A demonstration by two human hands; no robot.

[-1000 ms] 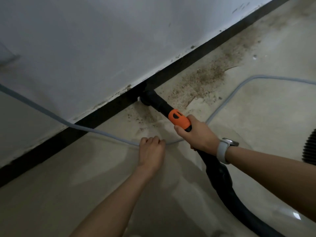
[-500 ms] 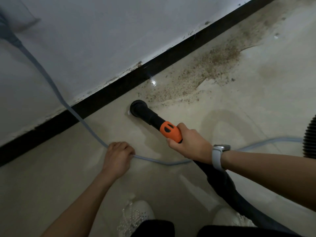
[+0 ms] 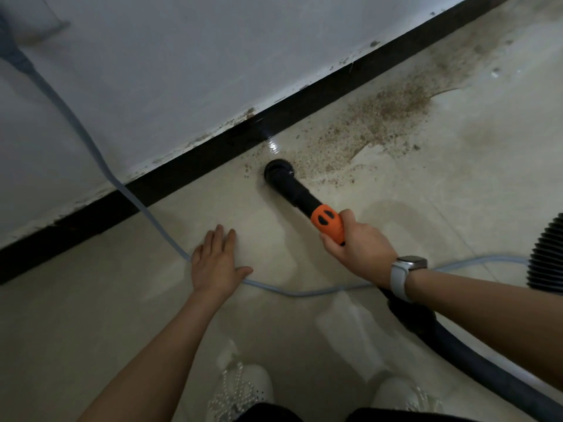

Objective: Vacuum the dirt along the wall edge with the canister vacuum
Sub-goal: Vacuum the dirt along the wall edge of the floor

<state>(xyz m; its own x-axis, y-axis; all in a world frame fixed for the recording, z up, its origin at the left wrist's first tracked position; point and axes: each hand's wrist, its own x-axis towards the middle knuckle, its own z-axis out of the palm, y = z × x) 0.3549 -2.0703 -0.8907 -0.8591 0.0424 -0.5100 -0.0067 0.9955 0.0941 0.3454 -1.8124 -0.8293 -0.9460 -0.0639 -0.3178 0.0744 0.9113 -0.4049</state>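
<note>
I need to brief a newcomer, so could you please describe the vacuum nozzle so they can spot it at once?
Find the black skirting board under the white wall. On the floor just in front sits the vacuum nozzle, a round black mouth at the dirt patch's edge. Only it joins an orange collar, gripped by the right hand.

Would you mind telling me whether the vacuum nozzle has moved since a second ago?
Yes: the vacuum nozzle has pulled back from the black baseboard onto open floor.

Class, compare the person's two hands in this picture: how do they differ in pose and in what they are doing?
The left hand lies flat with straight fingers on the floor, over the grey cord; the right hand curls round the vacuum nozzle's orange grip. The right wrist wears a watch; the left is bare. Both reach toward the wall.
</note>
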